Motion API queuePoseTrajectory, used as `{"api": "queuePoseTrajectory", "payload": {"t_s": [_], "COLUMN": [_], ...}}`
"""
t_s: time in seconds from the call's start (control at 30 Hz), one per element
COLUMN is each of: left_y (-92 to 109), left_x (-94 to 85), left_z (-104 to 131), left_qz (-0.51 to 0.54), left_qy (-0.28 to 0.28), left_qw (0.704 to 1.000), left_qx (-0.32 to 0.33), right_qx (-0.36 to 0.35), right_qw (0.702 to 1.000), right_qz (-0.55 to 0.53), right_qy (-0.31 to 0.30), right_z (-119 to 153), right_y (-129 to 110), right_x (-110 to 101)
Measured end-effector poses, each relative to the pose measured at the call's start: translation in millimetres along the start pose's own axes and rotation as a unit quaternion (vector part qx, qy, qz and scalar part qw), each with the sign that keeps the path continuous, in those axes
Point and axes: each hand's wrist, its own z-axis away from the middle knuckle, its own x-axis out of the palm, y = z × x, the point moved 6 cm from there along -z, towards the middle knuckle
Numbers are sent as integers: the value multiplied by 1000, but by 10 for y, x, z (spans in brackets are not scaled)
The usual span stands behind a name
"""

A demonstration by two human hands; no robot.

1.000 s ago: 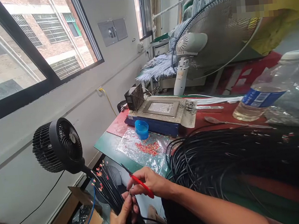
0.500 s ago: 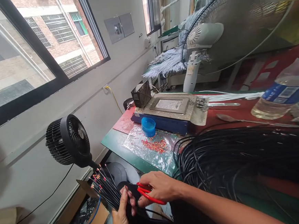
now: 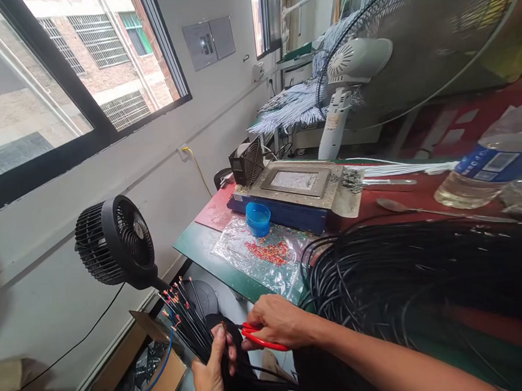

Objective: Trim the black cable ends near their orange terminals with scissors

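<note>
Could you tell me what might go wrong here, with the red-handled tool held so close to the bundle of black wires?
1. The right hand holds the red-handled tool right beside the left hand, so its tips might nick the left fingers.
2. The left hand grips the bundle of black wires low down; the ends fan out, so the tool could catch a neighbouring wire.
3. The coil of black cable overhangs the table edge and may slide.

The green-topped bench (image 3: 193, 249) carries a plastic sheet (image 3: 266, 258), blue cap (image 3: 258, 218), solder pot (image 3: 297, 192) and black cable coil (image 3: 407, 280).
</note>
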Motion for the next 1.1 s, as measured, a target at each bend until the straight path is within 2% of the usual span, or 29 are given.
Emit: {"api": "queuePoseTrajectory", "payload": {"t_s": [0.17, 0.3, 0.4, 0.53, 0.6, 0.73, 0.97, 1.1], "left_y": [3, -32, -54, -90, -113, -123, -136, -142], "left_x": [27, 39, 61, 119, 168, 230, 162, 162], "left_z": [-13, -35, -34, -23, -18, -10, -19, -25], "left_qz": [20, 41, 35, 17, 14, -10, -27, -23], "left_qy": [-7, -28, -50, -69, -89, -110, -94, -112], "left_qw": [1000, 999, 998, 997, 996, 994, 995, 993], "left_qx": [7, 11, 17, 14, 4, 1, 13, 21], "right_qx": [17, 29, 22, -18, -28, -21, -9, -7], "right_qw": [996, 976, 940, 880, 867, 862, 857, 844], "right_qz": [-88, -211, -338, -474, -497, -506, -514, -536], "right_qy": [11, 38, 40, 10, 0, -8, -16, -17], "right_z": [-14, -32, -45, -44, -35, -34, -56, -46], "right_y": [42, 94, 114, 54, 28, 36, 75, 52], "right_x": [10, -43, -46, -23, -21, -14, 25, 9]}}
